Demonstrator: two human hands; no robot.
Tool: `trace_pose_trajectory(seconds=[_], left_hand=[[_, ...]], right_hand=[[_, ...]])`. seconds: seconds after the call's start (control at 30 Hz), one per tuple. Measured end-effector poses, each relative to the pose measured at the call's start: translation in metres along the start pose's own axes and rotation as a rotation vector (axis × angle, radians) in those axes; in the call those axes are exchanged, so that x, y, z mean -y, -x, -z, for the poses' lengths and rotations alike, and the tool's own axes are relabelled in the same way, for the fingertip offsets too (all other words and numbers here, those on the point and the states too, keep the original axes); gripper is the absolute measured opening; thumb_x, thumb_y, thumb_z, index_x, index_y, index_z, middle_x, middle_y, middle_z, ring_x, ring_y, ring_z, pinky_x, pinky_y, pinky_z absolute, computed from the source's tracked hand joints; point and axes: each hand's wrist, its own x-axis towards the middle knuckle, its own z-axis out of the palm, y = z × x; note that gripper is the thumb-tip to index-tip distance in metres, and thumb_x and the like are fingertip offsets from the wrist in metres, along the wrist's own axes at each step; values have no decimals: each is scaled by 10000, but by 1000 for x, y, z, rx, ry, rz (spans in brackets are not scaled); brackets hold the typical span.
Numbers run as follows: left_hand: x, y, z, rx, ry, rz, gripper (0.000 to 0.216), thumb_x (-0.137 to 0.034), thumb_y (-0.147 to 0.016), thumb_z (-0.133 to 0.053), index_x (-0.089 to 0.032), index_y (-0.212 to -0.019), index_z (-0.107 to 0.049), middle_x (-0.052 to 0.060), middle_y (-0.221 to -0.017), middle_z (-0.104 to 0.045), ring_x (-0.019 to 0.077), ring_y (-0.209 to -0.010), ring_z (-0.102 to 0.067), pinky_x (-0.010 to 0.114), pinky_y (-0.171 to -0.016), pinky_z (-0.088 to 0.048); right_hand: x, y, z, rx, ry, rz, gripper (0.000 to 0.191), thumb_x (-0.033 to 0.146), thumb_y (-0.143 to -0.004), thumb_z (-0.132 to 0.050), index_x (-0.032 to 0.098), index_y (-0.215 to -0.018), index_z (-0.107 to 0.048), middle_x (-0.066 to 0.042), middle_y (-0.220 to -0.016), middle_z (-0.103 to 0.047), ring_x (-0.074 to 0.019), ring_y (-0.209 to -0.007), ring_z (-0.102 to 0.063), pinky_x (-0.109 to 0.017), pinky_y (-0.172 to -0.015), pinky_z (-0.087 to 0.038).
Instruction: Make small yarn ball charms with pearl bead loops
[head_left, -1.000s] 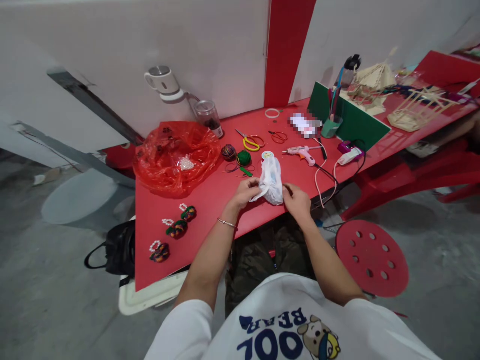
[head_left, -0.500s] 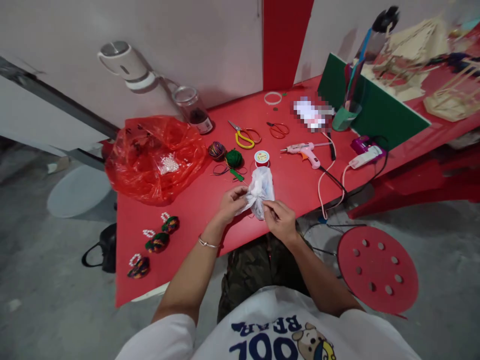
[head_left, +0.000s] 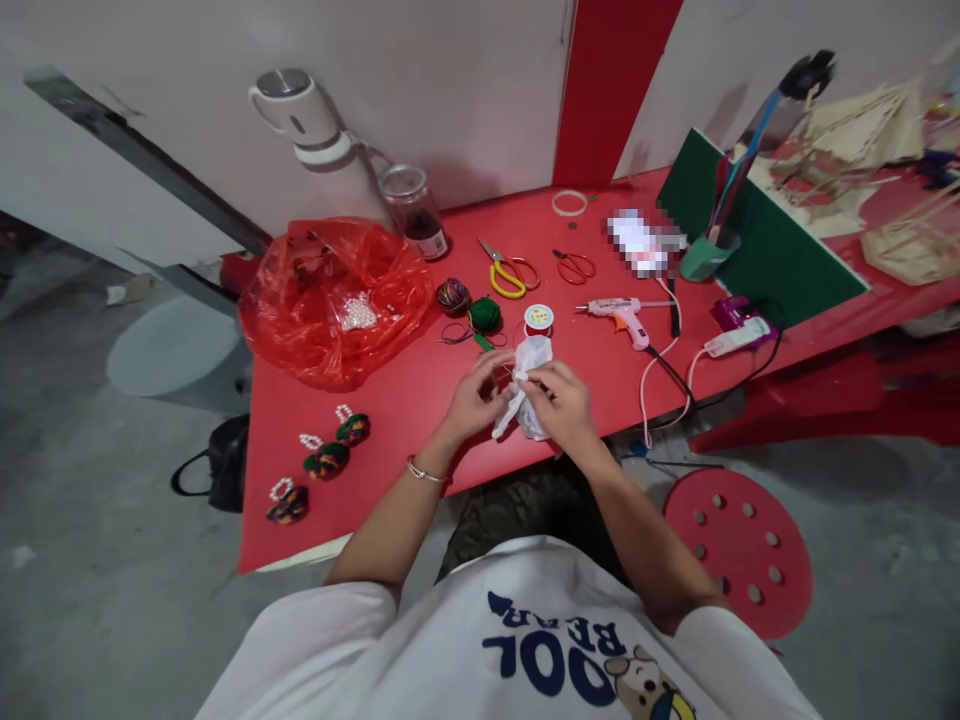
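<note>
At the near edge of the red desk (head_left: 390,420), both hands pinch a small white plastic bag (head_left: 530,358), the left hand (head_left: 472,400) at its side and the right hand (head_left: 568,408) across its front. Keeping it low over the desk seems wise.

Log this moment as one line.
left hand: holds white plastic bag | right hand: holds same bag | nearby: spool, green yarn ball | surface: red table

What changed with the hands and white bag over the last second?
The right hand moved across onto the front of the white bag, which is now more bunched. The left hand still grips its left side. Glue gun, yellow scissors and red bag stayed put.
</note>
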Motion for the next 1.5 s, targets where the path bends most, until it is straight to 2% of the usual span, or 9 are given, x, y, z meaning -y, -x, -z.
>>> trace_pose_trajectory(seconds=[0.07,0.2,0.4,0.5,0.73,1.07,1.23,1.33,1.5], left_hand=[[-1,0,-2,52,-47,-119,480,-308,-756,-837,-214,-1220,-757,123,-1274,-712,174,-852,-644,295,-780,-520],[10,-2,-6,113,-68,-183,133,-302,-838,-738,-178,-869,-770,64,-870,-709,193,-827,-631,316,-820,-507],[22,-11,-6,-182,-184,-181,77,-140,-766,-668,-181,-704,-689,23,-740,-644,169,-717,-562,288,-713,-447],[17,-14,-6,-194,-177,-224,92,-170,-780,-691,-187,-696,-658,10,-724,-613,167,-715,-550,285,-694,-435],[4,-10,-6,-67,-185,-320,114,-97,-703,-717,-199,-740,-684,14,-788,-665,181,-780,-598,301,-735,-470],[7,-15,11,-402,-378,-277,203,-124,-853,-548,-198,-860,-738,52,-887,-718,199,-853,-660,327,-819,-516],[2,-7,9,-238,-620,-434,233,-168,-804,-684,-237,-994,-798,64,-1053,-773,235,-977,-675,354,-873,-507],[-1,-3,6,-168,-576,-513,214,-166,-826,-663,-239,-958,-815,60,-976,-781,229,-935,-667,356,-870,-500],[2,-11,8,-449,-155,-308,214,-164,-869,-562,-201,-787,-756,29,-804,-712,185,-790,-651,298,-733,-489]], right_hand=[[8,-1,0,-24,-65,5,222,371,-1014,-606,235,-961,-773,-54,-950,-725,-183,-890,-692,-297,-842,-557],[41,-5,6,-78,-180,58,200,362,-990,-627,228,-894,-741,-30,-895,-710,-166,-830,-662,-292,-781,-546],[63,0,14,-256,-321,-54,313,468,-1032,-538,235,-1070,-742,-52,-1018,-760,-140,-754,-670,-276,-715,-559],[40,12,3,-327,-204,-202,337,365,-991,-536,219,-1232,-722,-85,-1140,-780,-147,-744,-678,-287,-712,-569],[13,26,-28,-170,48,-195,228,199,-783,-664,203,-956,-813,-60,-929,-776,-200,-803,-687,-338,-812,-556],[1,23,6,-408,146,-263,321,290,-914,-558,160,-1070,-806,-116,-1010,-765,-249,-925,-668,-392,-883,-539],[12,23,0,-223,419,-111,364,252,-831,-657,211,-1157,-814,-129,-1225,-753,-333,-1169,-603,-494,-1033,-480],[16,19,-3,-190,275,-59,292,310,-850,-663,213,-1068,-832,-106,-1050,-781,-297,-1039,-659,-459,-958,-514],[6,15,4,-494,-158,-224,292,408,-881,-630,192,-979,-800,-62,-960,-764,-228,-922,-685,-382,-878,-548]])
